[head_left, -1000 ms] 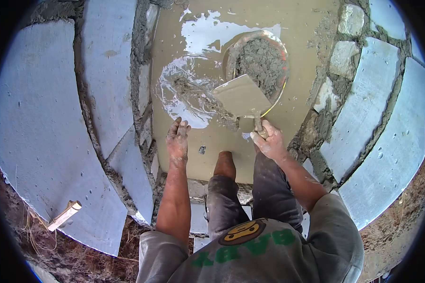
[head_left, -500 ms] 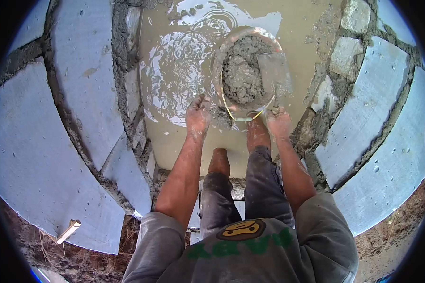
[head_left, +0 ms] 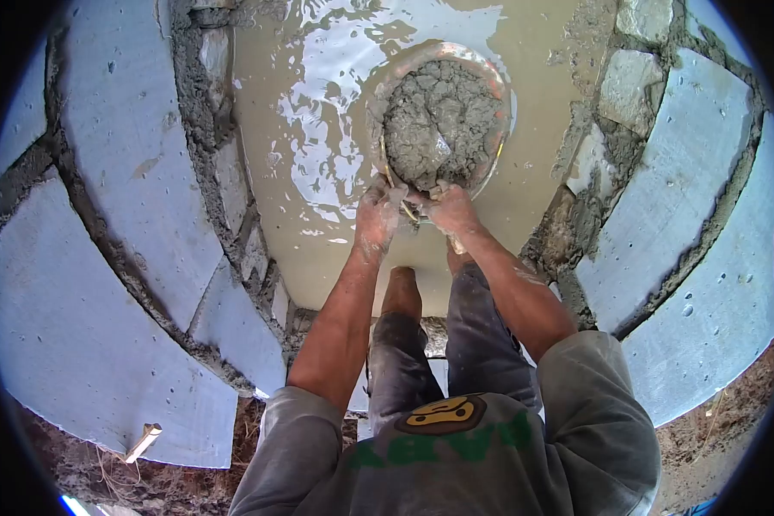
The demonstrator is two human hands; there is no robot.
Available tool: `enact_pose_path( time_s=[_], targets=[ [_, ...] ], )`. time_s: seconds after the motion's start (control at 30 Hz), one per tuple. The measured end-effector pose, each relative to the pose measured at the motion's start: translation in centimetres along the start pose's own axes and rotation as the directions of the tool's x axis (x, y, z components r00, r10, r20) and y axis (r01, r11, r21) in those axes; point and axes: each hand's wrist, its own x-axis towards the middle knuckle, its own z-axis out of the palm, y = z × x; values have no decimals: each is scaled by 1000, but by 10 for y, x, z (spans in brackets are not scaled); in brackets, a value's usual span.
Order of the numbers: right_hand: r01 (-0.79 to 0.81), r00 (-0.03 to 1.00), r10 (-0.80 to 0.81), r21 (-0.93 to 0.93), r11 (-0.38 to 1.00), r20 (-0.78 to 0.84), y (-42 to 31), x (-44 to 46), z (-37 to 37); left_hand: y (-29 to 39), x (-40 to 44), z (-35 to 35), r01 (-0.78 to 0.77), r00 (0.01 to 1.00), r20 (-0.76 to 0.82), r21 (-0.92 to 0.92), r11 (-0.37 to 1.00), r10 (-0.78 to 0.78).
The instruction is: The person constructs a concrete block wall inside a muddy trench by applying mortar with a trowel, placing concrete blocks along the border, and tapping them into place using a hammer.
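Observation:
A round bucket point(head_left: 505, 112), its rim smeared with cement, is heaped with wet grey mortar point(head_left: 443, 107) and stands in muddy water. My left hand point(head_left: 377, 213) is closed at the near left of the rim, around the bucket's thin yellowish handle. Close beside it, my right hand point(head_left: 450, 209) is closed at the near edge of the mortar. A pale end like a trowel handle point(head_left: 458, 247) shows below its wrist; the blade cannot be made out. A small shiny patch lies on the mortar.
Murky water point(head_left: 318, 267) covers the pit floor around my bare legs point(head_left: 402, 292). Large grey blocks point(head_left: 138, 129) with mortar joints curve along the left, and more blocks point(head_left: 671, 189) on the right. Rough stones point(head_left: 632, 90) line the inner edge. A short stick point(head_left: 144, 442) lies lower left.
My right hand has moved left and the trowel blade no longer shows over the bucket. My left hand has moved slightly right to the bucket handle. The hands are now close together.

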Motion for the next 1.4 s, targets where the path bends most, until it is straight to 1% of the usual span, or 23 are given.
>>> enact_pose_path(
  time_s=[0.03, 0.07, 0.1, 0.17, 0.2, 0.3, 0.4, 0.5, 0.57, 0.6, 0.7, 0.73, 0.8, 0.87, 0.9, 0.97, 1.0, 1.1, 1.13, 1.23, 1.3, 1.37, 1.4],
  targets=[
    [-43, 999, 41, 124, 991, 16, 10, -7, 6, 3, -7, -7, 37, 998, 45, -2, 999, -37],
    [-78, 997, 74, 249, 965, 22, 29, -7, 9, 16, -14, -12, 104, 990, 115, -151, 983, -87],
    [-106, 994, 104, 370, 923, 25, 37, -10, 6, 25, -14, -17, 92, 990, 117, -154, 984, -74],
    [24, 960, 8, 113, 993, -280, 48, -37, 7, 30, -20, -25, 88, 991, 119, -170, 981, -68],
    [61, 907, -71, -37, 997, -415, 49, -46, 5, 25, -18, -30, 47, 996, 86, -190, 981, -31],
    [59, 821, -191, -253, 966, -539, 54, -40, 9, 26, -18, -31, 15, 991, -127, -168, 986, -36],
    [109, 790, -291, -344, 933, -540, 63, -40, -4, 23, -19, -31, 12, 991, -128, -198, 980, -38],
    [4, 796, -162, -263, 965, -583, 71, -69, -22, 26, -28, -33, 27, 992, -115, -195, 980, -50],
    [-68, 805, 0, -93, 993, -593, 91, -62, -32, 21, -23, -32, 55, 989, -123, -187, 981, -79],
    [-104, 807, 81, -6, 995, -584, 99, -53, -32, 23, -22, -28, 64, 988, -127, -215, 974, -92],
    [-48, 936, 21, -66, 997, -352, 110, 9, -15, 26, -18, -5, 36, 986, -148, -241, 970, -73],
    [-28, 932, -4, -83, 996, -362, 112, 20, -2, 12, -5, -4, 45, 999, 15, -183, 982, -43],
    [19, 918, -65, -119, 993, -391, 106, 40, 20, 14, -3, 4, 14, 1000, 6, -183, 983, -13],
    [89, 946, -141, -185, 979, -293, 105, 29, 35, 32, -17, 11, 48, 999, -8, -165, 985, -50],
    [131, 953, -183, -215, 968, -242, 96, 26, 37, 29, -17, 14, 6, 999, -52, -115, 993, -12],
    [19, 997, -28, -141, 990, -66, 60, 30, 38, 18, -16, 18, -62, 989, -136, 3, 998, 62],
    [-44, 998, 47, -104, 994, 30, 44, 31, 37, 23, -18, 17, -66, 992, -106, -36, 997, 61],
    [-179, 979, 155, 185, 966, 133, 35, 32, 36, 28, -12, 5, -81, 996, -45, -17, 997, 80],
    [-60, 998, 59, 115, 991, 19, 34, 30, 35, 32, -17, 12, 15, 995, -93, -86, 996, -23],
    [41, 995, -30, 109, 993, -96, 50, 30, 49, 34, -19, 10, -12, 998, -65, -44, 999, 9],
    [97, 995, -75, 403, 910, -70, 62, 33, 61, 34, -21, 7, 64, 998, 17, -186, 980, -62],
    [-133, 991, 94, 549, 825, 99, 58, 18, 49, 30, -25, 5, 119, 992, 85, -296, 948, -98],
    [-162, 986, 104, 567, 808, 133, 50, 8, 36, 21, -25, 3, 112, 992, 89, -292, 950, -89]
  ],
)
